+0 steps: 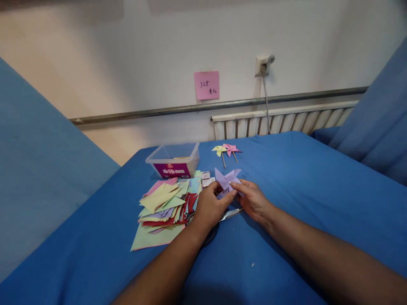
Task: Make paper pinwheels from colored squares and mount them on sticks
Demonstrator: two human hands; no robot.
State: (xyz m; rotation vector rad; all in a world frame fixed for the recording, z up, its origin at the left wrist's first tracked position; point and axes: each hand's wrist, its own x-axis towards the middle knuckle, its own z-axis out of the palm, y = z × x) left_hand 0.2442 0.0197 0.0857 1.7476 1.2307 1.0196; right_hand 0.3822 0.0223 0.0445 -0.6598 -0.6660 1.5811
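Observation:
A purple paper pinwheel (226, 178) is held up between both hands, a small pale dot at its centre. My left hand (210, 205) is closed on its lower left side, thumb reaching toward the middle. From the right, my right hand (252, 198) pinches it, with the thumb close to the centre; what its other fingers do behind the paper is hidden. Below the hands lie scissors (230, 214), their blades showing and the handles mostly covered by my left hand and forearm. Beyond stand out a yellow pinwheel (219, 149) and a pink pinwheel (231, 149), both on thin sticks.
A stack of coloured paper pieces (162, 207) lies left of my hands. Behind it sits a clear plastic box (173, 159) with a purple label. Blue cloth (302, 190) covers the table. A radiator (282, 120) and a metal rail (178, 111) run along the wall.

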